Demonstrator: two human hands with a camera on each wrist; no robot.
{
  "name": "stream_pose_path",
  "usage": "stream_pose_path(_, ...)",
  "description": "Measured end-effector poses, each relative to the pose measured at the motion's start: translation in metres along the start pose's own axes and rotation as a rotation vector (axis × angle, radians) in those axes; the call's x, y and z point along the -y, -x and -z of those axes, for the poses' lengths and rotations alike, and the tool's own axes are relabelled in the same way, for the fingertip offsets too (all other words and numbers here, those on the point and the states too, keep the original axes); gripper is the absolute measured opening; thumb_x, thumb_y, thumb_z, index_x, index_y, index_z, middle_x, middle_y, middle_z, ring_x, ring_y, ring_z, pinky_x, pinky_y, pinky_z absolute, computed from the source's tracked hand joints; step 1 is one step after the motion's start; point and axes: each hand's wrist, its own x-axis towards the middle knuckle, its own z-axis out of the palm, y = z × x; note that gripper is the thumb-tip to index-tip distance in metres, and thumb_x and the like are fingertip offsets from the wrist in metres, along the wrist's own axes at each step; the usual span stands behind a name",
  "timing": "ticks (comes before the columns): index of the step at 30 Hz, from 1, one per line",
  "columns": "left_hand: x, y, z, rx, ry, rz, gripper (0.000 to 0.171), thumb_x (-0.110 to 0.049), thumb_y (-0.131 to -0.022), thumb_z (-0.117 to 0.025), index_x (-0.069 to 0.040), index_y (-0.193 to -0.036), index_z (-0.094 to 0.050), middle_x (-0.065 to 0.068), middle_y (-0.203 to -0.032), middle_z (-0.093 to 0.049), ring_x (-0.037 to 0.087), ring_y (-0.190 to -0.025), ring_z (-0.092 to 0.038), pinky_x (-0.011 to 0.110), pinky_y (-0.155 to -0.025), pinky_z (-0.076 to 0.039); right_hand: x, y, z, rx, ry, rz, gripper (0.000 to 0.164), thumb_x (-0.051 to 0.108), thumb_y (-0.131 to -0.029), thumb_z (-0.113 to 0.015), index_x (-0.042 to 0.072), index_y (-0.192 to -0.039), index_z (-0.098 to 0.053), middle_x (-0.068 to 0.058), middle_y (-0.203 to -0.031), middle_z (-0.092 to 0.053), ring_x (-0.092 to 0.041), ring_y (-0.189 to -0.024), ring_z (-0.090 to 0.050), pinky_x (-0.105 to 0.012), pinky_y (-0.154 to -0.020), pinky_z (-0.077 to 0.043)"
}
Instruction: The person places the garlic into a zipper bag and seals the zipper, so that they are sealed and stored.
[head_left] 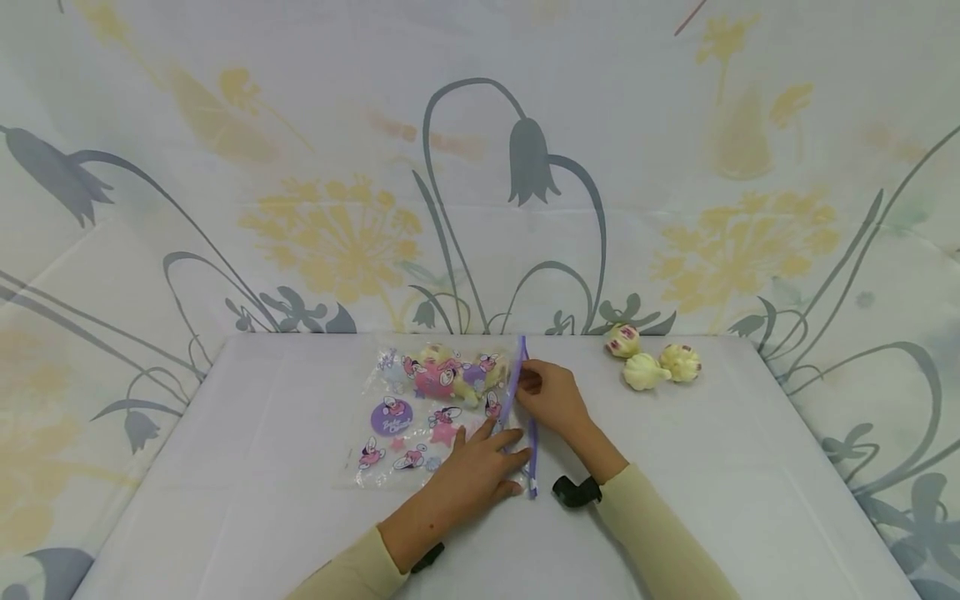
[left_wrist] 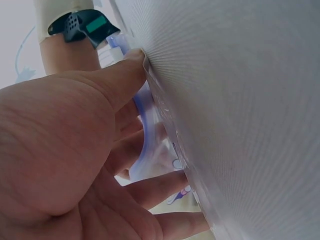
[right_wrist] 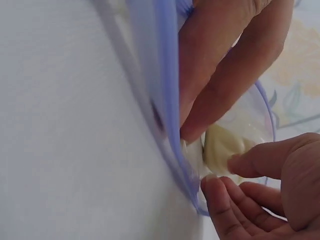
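Note:
A clear zip bag [head_left: 390,454] with purple lips and pink cartoon prints lies on the table, with garlic bulbs [head_left: 435,354] inside its upper part. My left hand [head_left: 472,467] rests on the bag near its right end, fingers spread and straight, across the parted purple lips. My right hand [head_left: 551,396] is at the far end of the opening, fingers bent, fingertips right at the lip. In the right wrist view, a garlic bulb [right_wrist: 222,145] shows through the opening beyond the right thumb [right_wrist: 270,157]; I cannot tell whether that hand pinches the lip.
Three loose garlic bulbs [head_left: 645,372] lie at the back right of the white table [head_left: 247,467]. A floral-print cloth [head_left: 480,208] hangs behind and around the table. A black wrist device [head_left: 576,492] shows at the right wrist.

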Motion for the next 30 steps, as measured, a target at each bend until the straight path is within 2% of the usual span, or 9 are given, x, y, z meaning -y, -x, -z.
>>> stream_pose_path(6,-0.001,0.001,0.0,0.003,0.013,0.008,0.049,-0.042,-0.098,-0.075,-0.029,-0.145,-0.068,-0.001,-0.157,-0.055,0.043,-0.149,-0.045,0.072,-0.106,-0.046,-0.005,0.009,0.01,0.011,-0.018,0.007,0.042,-0.001,-0.088,-0.078,-0.007,-0.128,-0.068,-0.017,-0.108,-0.074,-0.029,-0.097,-0.074,-0.042,-0.088,-0.062)
stream_pose_path(15,-0.002,-0.001,-0.001,0.011,0.029,0.019,0.049,-0.041,-0.098,-0.075,-0.029,-0.145,-0.068,0.0,-0.157,-0.056,0.043,-0.149,-0.045,0.072,-0.108,-0.045,-0.013,0.024,0.027,-0.058,0.133,0.13,0.043,0.002,-0.086,-0.083,-0.003,-0.126,-0.069,-0.016,-0.114,-0.071,-0.033,-0.109,-0.069,-0.048,-0.091,-0.06)
stream_pose_path(22,-0.002,0.0,-0.002,0.02,0.048,0.028,0.05,-0.041,-0.098,-0.075,-0.029,-0.145,-0.067,0.0,-0.157,-0.056,0.042,-0.151,-0.043,0.072,-0.109,-0.044,-0.025,0.035,0.044,-0.106,0.216,0.175,0.042,0.001,-0.083,-0.084,-0.003,-0.123,-0.07,-0.016,-0.114,-0.07,-0.037,-0.112,-0.065,-0.054,-0.099,-0.053)
stream_pose_path(30,0.0,0.0,-0.003,0.004,0.016,0.014,0.05,-0.042,-0.099,-0.073,-0.028,-0.146,-0.067,0.0,-0.157,-0.055,0.042,-0.151,-0.042,0.071,-0.107,-0.046,-0.038,0.033,0.069,-0.179,0.353,0.253,0.04,0.0,-0.082,-0.084,-0.006,-0.12,-0.07,-0.021,-0.116,-0.066,-0.043,-0.114,-0.06,-0.057,-0.1,-0.049)
